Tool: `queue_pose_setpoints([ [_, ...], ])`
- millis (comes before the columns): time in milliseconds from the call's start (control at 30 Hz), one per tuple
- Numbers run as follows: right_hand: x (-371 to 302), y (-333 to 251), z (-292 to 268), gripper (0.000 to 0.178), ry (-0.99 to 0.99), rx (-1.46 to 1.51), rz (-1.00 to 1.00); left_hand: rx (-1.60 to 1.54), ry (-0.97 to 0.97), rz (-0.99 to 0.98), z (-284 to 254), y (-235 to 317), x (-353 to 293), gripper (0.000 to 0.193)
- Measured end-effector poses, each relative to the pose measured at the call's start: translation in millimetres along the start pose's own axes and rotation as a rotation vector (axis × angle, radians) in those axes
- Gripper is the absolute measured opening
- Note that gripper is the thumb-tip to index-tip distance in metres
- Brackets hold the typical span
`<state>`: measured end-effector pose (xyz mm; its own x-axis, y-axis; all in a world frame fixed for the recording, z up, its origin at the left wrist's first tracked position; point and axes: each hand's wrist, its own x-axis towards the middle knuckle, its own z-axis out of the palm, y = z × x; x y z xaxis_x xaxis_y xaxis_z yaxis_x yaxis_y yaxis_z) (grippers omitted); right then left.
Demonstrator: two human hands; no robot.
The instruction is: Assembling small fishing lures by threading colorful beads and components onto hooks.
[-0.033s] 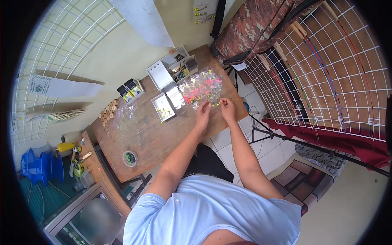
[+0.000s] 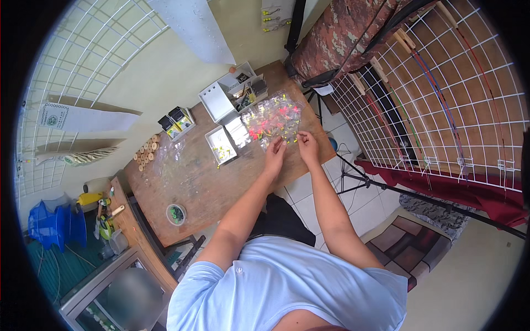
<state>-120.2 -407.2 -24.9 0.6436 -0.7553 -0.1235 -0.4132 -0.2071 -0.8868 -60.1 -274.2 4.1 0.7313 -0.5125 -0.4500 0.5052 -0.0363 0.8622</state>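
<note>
My left hand is closed in a pinch at the near edge of a spread of clear plastic packets. Beside it, a little to the right, my right hand is also pinched. A tiny yellow piece shows between the two hands; whatever the fingers grip is too small to make out. Bright pink and yellow small pieces lie in and on the packets. Left of the packets, an open white box holds small yellow-tipped pieces, with a few at its near corner on the wooden table.
Behind stand a white box lid, a divided white box and a box of black-and-yellow packs. Wooden discs and a round tub sit at left. A tripod and white wire grid border the right.
</note>
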Motion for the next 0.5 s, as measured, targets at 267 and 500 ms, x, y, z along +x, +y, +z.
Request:
queue_pose_setpoints([
  [267,3.3,12.0,1.4,0.035,0.053,0.057,-0.025,-0.025,-0.095,0.117,2.0,-5.3,-7.0,0.056],
  [500,-11.6,-12.0,16.0,0.034,0.169,-0.131,0.023,0.082,0.010,0.112,-30.4,4.6,-24.3,0.041],
])
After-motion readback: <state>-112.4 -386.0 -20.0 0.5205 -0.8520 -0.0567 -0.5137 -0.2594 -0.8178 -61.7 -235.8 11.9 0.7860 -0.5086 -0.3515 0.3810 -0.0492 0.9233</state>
